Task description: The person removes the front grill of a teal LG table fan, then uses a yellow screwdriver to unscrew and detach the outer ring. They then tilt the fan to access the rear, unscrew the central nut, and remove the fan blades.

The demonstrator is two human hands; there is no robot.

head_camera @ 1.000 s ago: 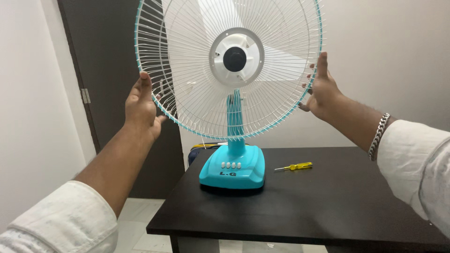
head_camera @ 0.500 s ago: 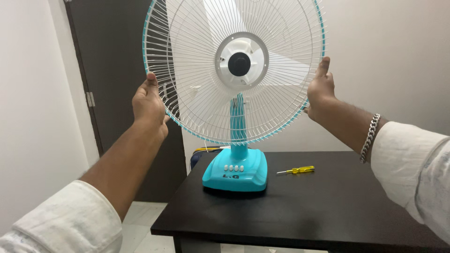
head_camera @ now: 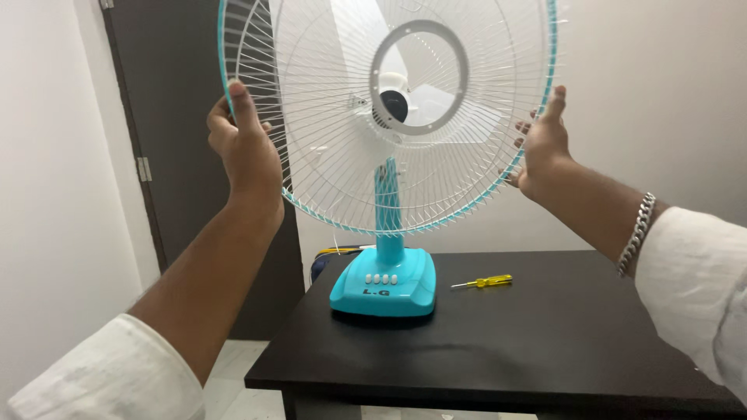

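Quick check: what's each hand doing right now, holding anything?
Left hand: closed on the left rim of the front fan guard.
Right hand: open, palm and fingers pressed against the guard's right rim.

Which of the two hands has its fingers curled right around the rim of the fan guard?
The left hand: its fingers wrap around the teal rim of the front guard. The right hand only presses against the rim, fingers extended and spread.
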